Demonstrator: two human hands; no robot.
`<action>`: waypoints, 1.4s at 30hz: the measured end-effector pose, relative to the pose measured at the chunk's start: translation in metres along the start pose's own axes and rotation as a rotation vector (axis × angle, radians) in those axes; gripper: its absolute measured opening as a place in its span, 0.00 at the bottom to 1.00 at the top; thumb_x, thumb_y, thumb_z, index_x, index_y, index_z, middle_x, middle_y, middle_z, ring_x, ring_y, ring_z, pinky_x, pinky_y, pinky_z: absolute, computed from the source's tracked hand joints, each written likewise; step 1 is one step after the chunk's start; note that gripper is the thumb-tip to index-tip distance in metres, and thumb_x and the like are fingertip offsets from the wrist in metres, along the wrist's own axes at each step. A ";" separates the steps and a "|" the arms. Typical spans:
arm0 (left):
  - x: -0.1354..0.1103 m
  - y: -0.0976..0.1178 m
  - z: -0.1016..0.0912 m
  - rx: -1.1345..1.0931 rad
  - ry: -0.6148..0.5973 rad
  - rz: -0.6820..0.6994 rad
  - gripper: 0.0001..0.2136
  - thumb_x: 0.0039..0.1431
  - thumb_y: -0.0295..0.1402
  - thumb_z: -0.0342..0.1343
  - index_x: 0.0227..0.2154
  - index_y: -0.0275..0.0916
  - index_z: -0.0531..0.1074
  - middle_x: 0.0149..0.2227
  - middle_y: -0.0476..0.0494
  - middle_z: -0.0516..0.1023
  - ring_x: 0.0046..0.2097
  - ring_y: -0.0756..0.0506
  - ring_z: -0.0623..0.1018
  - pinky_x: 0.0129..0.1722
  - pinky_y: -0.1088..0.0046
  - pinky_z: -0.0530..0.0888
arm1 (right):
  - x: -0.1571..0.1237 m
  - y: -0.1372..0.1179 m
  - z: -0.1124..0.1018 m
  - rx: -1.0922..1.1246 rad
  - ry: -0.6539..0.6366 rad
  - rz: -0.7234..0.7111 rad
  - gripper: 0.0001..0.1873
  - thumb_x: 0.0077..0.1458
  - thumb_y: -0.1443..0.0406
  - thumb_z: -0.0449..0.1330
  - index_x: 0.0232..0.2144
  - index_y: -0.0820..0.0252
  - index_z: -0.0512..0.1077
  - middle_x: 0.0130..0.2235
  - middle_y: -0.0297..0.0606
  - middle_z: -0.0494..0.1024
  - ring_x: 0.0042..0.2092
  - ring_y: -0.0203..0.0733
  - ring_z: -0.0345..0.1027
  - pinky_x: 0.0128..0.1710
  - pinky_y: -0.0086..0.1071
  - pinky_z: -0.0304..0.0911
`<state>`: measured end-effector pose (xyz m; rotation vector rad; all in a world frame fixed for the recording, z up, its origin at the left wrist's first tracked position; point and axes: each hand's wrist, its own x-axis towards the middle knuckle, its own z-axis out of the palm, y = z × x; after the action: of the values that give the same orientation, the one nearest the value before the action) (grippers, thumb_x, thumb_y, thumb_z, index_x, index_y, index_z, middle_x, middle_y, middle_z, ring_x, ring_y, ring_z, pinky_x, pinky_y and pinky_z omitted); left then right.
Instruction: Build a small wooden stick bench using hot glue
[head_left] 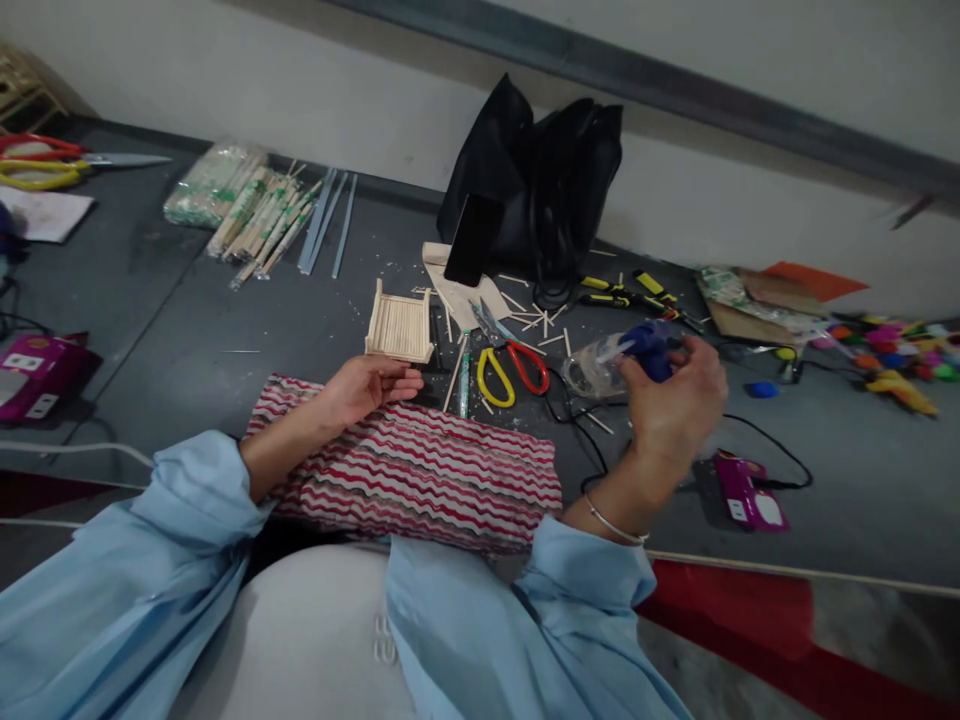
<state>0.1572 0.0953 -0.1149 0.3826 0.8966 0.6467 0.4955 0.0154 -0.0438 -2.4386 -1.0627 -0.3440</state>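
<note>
A small tray-like frame of thin wooden sticks lies on the dark table, with low raised edges. Just below its near edge is my left hand, palm turned up and fingers stretched out; whether a fingertip touches the frame I cannot tell. My right hand is wrapped around a blue glue gun, slightly blurred, over a clear plastic container. Between my hands lie scissors with yellow and red handles and a wrapped stick. A striped cloth is under my left forearm.
A black bag with a phone leaning on it stands at the back. Yellow-black cutters and loose sticks lie nearby. Packed sticks are at left, a purple box with a cable and colourful pompoms at right.
</note>
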 end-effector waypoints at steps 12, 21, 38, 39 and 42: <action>-0.001 0.002 -0.002 0.064 -0.060 -0.148 0.09 0.54 0.22 0.53 0.29 0.30 0.79 0.28 0.35 0.83 0.26 0.46 0.81 0.27 0.73 0.79 | -0.026 -0.035 -0.023 -0.167 -0.023 0.011 0.38 0.49 0.62 0.69 0.62 0.63 0.67 0.60 0.58 0.72 0.60 0.64 0.63 0.56 0.56 0.59; -0.015 0.012 0.002 0.139 -0.022 0.548 0.06 0.57 0.31 0.56 0.26 0.37 0.74 0.18 0.51 0.72 0.16 0.52 0.69 0.17 0.78 0.65 | -0.080 -0.073 -0.018 0.359 0.334 -0.524 0.11 0.66 0.62 0.54 0.45 0.56 0.75 0.43 0.42 0.81 0.46 0.46 0.74 0.49 0.43 0.68; 0.013 0.064 -0.044 1.105 -0.014 0.682 0.11 0.42 0.22 0.61 0.30 0.39 0.81 0.34 0.49 0.76 0.33 0.51 0.72 0.39 0.77 0.70 | -0.067 -0.137 0.102 -0.018 -0.495 -0.574 0.14 0.66 0.63 0.53 0.42 0.62 0.78 0.46 0.50 0.80 0.45 0.48 0.73 0.39 0.35 0.62; 0.013 0.066 -0.046 1.175 -0.058 0.667 0.12 0.43 0.24 0.61 0.32 0.39 0.81 0.35 0.49 0.76 0.34 0.50 0.73 0.40 0.76 0.71 | -0.067 -0.137 0.104 -0.018 -0.493 -0.571 0.14 0.65 0.63 0.53 0.42 0.62 0.78 0.45 0.49 0.80 0.44 0.48 0.73 0.39 0.35 0.62; 0.014 0.070 -0.050 1.380 -0.164 0.621 0.16 0.46 0.29 0.61 0.41 0.38 0.79 0.39 0.47 0.76 0.37 0.49 0.73 0.43 0.72 0.72 | -0.067 -0.137 0.108 0.013 -0.475 -0.519 0.12 0.63 0.65 0.54 0.38 0.62 0.78 0.41 0.47 0.80 0.41 0.46 0.73 0.38 0.35 0.62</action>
<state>0.0973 0.1591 -0.1130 1.9754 0.9568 0.4419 0.3537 0.1092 -0.1219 -2.2514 -1.8963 0.0984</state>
